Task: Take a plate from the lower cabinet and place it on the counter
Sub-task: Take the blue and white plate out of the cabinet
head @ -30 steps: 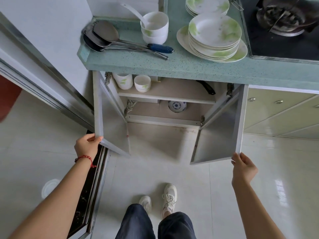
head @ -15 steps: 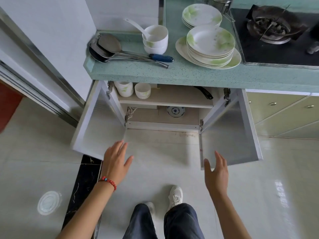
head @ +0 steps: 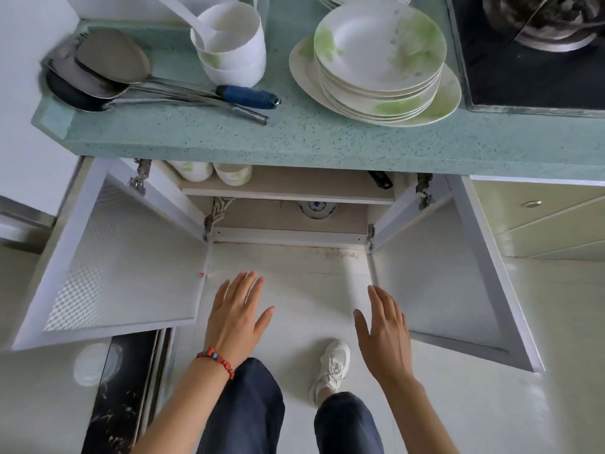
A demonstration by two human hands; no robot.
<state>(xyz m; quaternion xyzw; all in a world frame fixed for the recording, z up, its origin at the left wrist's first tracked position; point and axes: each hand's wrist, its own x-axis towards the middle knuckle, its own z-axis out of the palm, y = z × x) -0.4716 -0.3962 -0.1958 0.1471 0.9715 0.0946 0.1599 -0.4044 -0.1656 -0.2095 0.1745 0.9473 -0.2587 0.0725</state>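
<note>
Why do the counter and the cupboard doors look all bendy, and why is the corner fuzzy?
Head view: its wide lens bows the counter edge and splays both cabinet doors outward; the spatulas at the counter's left end look smeared; under the shelf it is shady, so the blue-patterned dish is only partly visible; both hands look fairly sharp.

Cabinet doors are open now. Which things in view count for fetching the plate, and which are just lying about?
For the job:
- blue-patterned plate on the cabinet's lower level
- open cabinet doors
- counter
- left hand and right hand, both empty

Lying about:
- stacked plates
- white bowls with ladle
- spatulas
- cups on the upper shelf
- stove
</note>
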